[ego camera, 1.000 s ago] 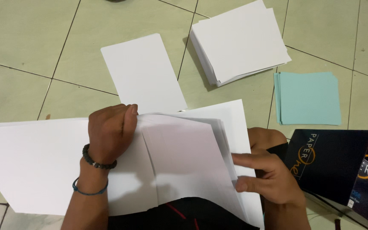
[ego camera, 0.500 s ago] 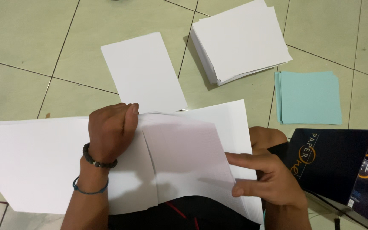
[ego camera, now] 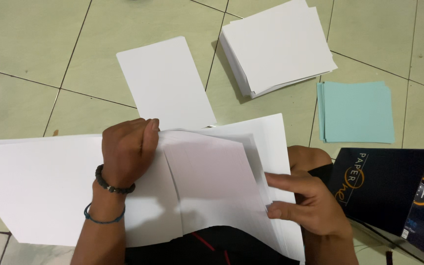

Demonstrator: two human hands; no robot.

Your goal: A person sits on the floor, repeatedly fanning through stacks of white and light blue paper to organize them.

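A thick stack of large white paper sheets [ego camera: 212, 181] lies across my lap, folded over at its middle. My left hand [ego camera: 126, 149], with a bead bracelet and a blue cord at the wrist, grips the top edge of the stack at the fold. My right hand [ego camera: 305, 201] rests on the right edge of the stack, fingers pointing left and pressing on the sheet edges. The left half of the sheets [ego camera: 35, 186] spreads flat to the left.
On the tiled floor ahead lie a single white sheet [ego camera: 165, 81], a stack of white square sheets [ego camera: 278, 46] and a small pile of light blue squares [ego camera: 355, 112]. A dark paper box [ego camera: 388, 189] stands at my right.
My right hand's fingers have slid a little along the right edge of the sheets, pressing them flatter. My left hand has kept its grip.
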